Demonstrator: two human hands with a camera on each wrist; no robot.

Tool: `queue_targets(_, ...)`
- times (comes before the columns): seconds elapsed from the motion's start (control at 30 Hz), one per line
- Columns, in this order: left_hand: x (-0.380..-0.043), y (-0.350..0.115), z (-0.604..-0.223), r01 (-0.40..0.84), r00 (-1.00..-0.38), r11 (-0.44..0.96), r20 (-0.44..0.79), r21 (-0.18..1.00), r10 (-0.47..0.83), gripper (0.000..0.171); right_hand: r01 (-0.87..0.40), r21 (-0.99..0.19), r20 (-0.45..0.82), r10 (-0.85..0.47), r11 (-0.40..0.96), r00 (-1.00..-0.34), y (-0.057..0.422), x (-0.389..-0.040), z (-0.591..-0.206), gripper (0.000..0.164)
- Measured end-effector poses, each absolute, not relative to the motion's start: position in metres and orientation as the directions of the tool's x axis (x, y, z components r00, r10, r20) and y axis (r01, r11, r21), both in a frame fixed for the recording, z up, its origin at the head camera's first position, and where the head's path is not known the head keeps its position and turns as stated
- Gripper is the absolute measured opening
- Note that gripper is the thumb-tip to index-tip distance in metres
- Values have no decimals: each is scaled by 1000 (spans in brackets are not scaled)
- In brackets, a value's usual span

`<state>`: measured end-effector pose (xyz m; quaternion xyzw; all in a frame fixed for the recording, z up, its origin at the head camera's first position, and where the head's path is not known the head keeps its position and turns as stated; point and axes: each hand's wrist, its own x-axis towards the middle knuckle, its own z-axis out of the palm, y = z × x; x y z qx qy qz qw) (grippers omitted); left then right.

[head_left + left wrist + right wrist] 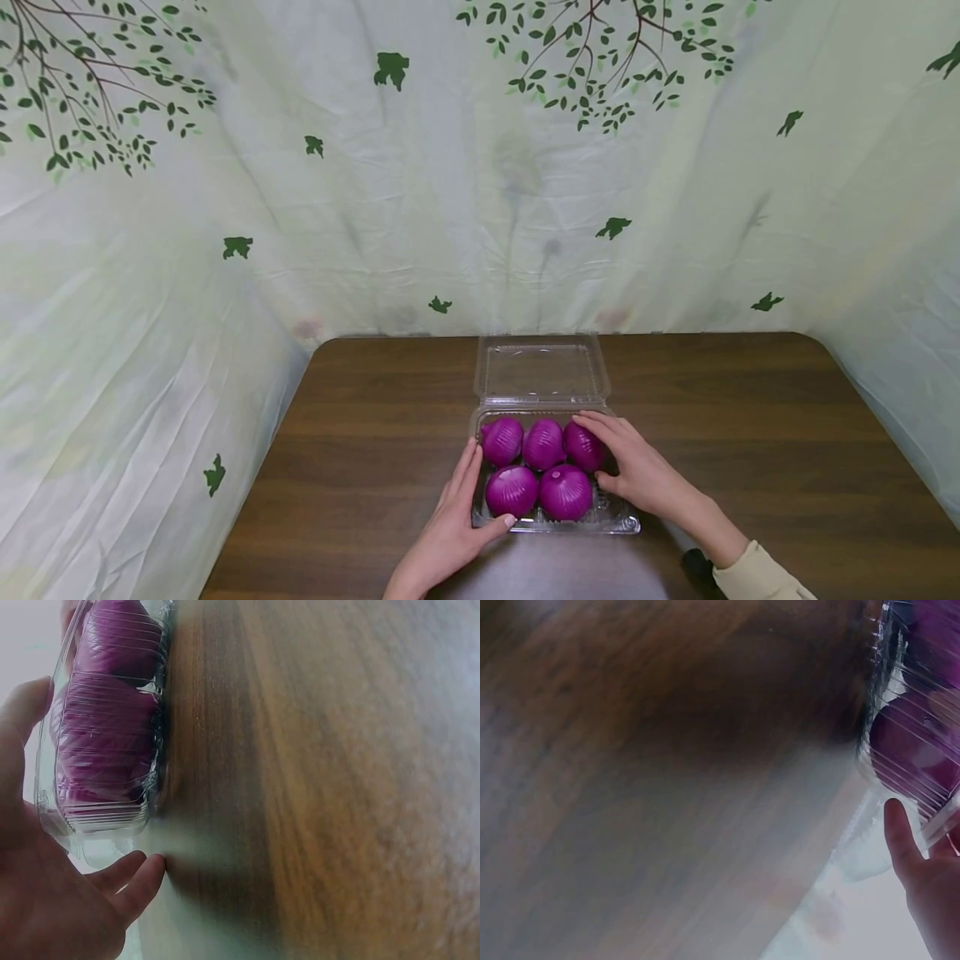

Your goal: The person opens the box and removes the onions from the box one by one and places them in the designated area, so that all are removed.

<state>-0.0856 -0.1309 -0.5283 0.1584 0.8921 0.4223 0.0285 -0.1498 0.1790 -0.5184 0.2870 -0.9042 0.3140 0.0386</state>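
Several red onions (pixel 512 492) sit in two rows in a clear plastic clamshell container (pixel 625 525), whose lid (pixel 542 372) lies folded back, away from me. My left hand (pixel 453 521) holds the container's near left corner, fingers along the left wall and thumb at the front rim. With its thumb and fingers, my right hand (pixel 637 467) holds the back right onion (pixel 582 448) inside the container. In the left wrist view, onions (pixel 105 742) show through the ribbed wall. An onion (pixel 911 742) shows through the wall in the right wrist view too, near a finger (pixel 900 832).
The container stands on a brown wooden table (pixel 360 467). Behind and beside the table hangs a pale curtain (pixel 450 208) printed with leaves and branches. The container's front right compartment, beside the front onions, holds no onion. A black object (pixel 697 567) shows at the right wrist.
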Motion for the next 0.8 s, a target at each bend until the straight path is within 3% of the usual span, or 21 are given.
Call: queue_targets(0.8,-84,-129,-524,213,-956,614,33,760,292,100,-549,-541,286,-474,638,-833,176,-150,-520,81)
